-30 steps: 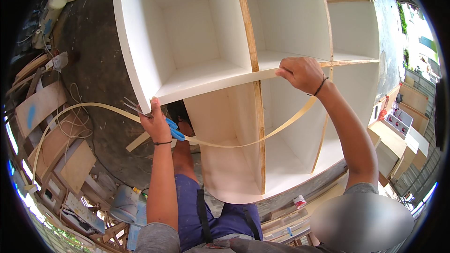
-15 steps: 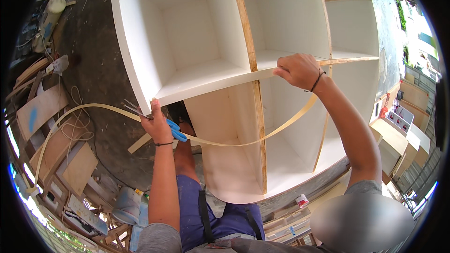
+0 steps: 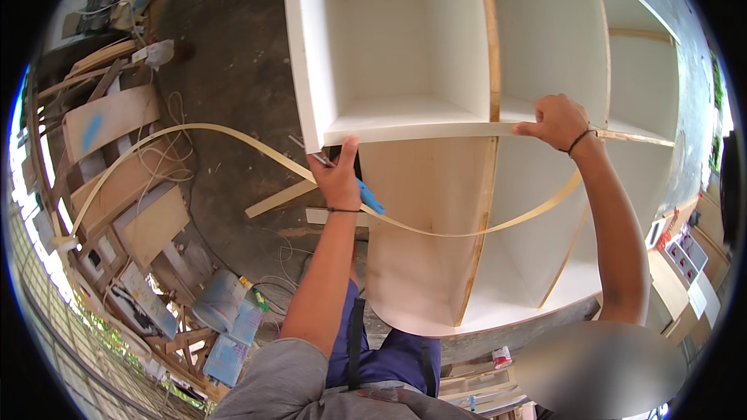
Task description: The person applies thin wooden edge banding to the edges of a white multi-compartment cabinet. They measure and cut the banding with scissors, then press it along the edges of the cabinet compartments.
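Note:
A white open-fronted shelf unit [image 3: 393,15] with several compartments lies before me. Along the front edge of its middle board runs a pale strip of edge banding [image 3: 420,134]. My right hand [image 3: 557,120] is closed at that edge, right of the wood-edged divider, and grips the strip. From there the loose strip hangs in a curve below the board, passes my left hand [image 3: 340,179] and arches away to the left. My left hand is closed on scissors with blue handles [image 3: 369,197], their metal blades partly showing. Its thumb touches the board's edge near the left corner.
Wood offcuts and panels [image 3: 113,120] are piled at the left, with a looped cable [image 3: 175,159] over them. Wood strips [image 3: 282,197] lie on the dark floor beside the unit. A blue-grey bucket [image 3: 220,299] stands lower left. More boards and boxes [image 3: 685,257] are at the right.
My view has swung left, so the shelf unit sits farther right. My left thumb has shifted from the board's corner a little rightward along its edge. My right hand stays near the same spot.

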Tool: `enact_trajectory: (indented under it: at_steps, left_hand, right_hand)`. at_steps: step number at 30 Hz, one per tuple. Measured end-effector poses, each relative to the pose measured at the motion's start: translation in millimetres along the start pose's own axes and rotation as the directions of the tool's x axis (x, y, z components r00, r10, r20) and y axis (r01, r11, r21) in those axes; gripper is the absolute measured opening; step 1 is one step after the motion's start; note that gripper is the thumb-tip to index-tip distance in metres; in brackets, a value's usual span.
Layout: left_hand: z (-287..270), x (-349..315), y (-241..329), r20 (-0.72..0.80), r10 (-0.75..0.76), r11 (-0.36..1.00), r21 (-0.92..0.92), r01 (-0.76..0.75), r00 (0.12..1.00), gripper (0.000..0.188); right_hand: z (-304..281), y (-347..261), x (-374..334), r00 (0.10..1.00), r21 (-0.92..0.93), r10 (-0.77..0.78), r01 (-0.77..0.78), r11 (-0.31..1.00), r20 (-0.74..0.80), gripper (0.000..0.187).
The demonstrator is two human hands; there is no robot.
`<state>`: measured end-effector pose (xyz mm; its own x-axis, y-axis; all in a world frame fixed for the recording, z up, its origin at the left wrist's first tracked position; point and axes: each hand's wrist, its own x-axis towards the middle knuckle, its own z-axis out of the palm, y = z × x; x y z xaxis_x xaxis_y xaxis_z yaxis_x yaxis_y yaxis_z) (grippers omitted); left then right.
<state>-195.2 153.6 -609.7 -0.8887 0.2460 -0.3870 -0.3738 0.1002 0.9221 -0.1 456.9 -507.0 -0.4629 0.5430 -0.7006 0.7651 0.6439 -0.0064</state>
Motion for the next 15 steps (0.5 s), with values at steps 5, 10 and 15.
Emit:
enact_trajectory:
  at_steps: [5,10,15]
  left_hand:
    - [-1,1,14,-0.033,-0.118,0.991,-0.067,0.115,0.992,0.04]
    - [-8,9,9,-0.058,-0.143,0.989,0.016,0.144,0.988,0.024]
    - [-48,-12,0,-0.073,0.171,0.928,0.348,-0.136,0.983,0.021]
  right_hand:
    - [3,0,0,0.998,0.029,0.058,-0.059,0.998,0.023,0.056]
    - [16,13,-1,0.994,0.078,0.009,-0.001,0.997,-0.109,0.057]
    - [3,0,-5,0.998,0.094,0.066,-0.064,0.993,-0.021,0.061]
